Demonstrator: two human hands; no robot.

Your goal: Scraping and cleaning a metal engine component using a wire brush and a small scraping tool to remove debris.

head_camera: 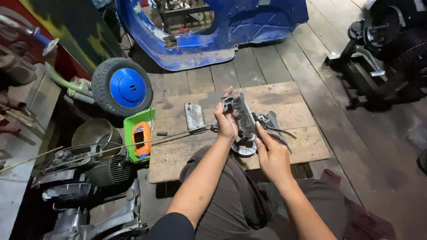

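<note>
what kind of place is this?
Likely a small scooter or motorbike repair workshop: a blue body shell on the plank floor, a loose wheel with a blue hub, and an engine block nearby.

An orange handheld meter [142,139] with a small greyish screen [139,134] lies in a green plastic tray [129,129], left of centre in the frame. No packages, labels or signs are visible elsewhere.

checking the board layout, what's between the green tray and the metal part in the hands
In the head view, a flat grey metal plate lies on the wooden board between the green tray and the metal part.
</note>
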